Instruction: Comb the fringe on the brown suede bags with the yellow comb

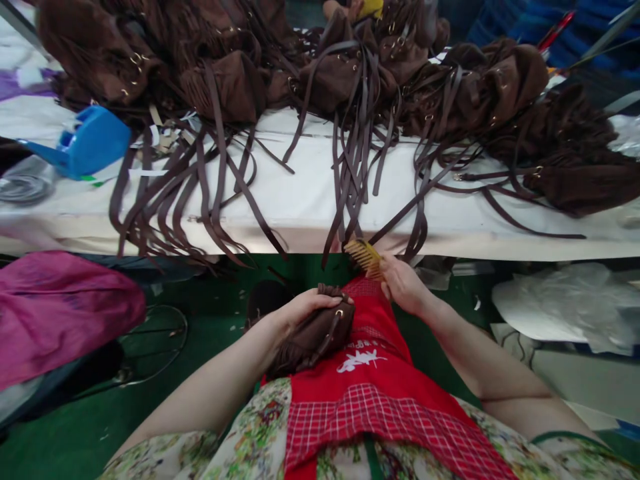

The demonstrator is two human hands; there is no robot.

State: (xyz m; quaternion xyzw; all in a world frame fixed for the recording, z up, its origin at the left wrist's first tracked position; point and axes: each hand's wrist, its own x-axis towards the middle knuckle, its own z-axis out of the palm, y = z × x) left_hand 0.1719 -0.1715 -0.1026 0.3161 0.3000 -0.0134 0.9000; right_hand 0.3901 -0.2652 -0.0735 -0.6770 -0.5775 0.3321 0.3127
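Observation:
A small dark brown bag [320, 337] with gold eyelets and a strap rests on my lap, against the red apron [380, 360]. My left hand [313, 303] grips its gathered top edge, thumb along the upper side. To the right of it, my right hand [403, 283] pinches a yellow comb [367, 259] by one end. The comb's teeth point left and down, apart from the bag, close to the table's front edge. Part of the bag is hidden under my left forearm.
Brown bags [230, 87] are heaped along the white table [295, 193], their straps [350, 173] hanging over its front edge. A blue tape dispenser [97, 141] stands at left. Pink cloth [65, 313] lies on a stool at left; clear plastic [575, 307] is at right. Another person's hand [345, 9] shows across the table.

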